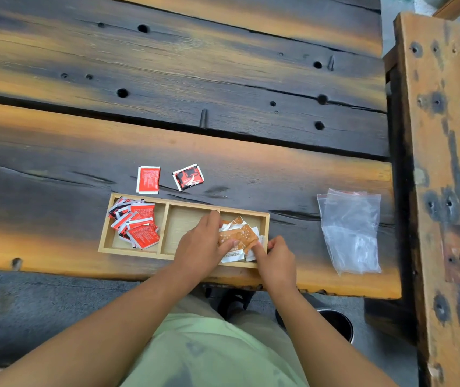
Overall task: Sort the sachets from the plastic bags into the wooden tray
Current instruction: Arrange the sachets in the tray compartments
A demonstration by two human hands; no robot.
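both hands press flat on the orange sachets [238, 238] in the end box of the wooden tray [265, 219]. left hand [202, 245] has fingers spread on top; right hand [276, 261] pokes one finger down. they look to be tidying the pile. next, two red sachets [148, 179] far past the left hand need picking up. plastic bags [349, 230] lie beyond the right hand, not blocking.
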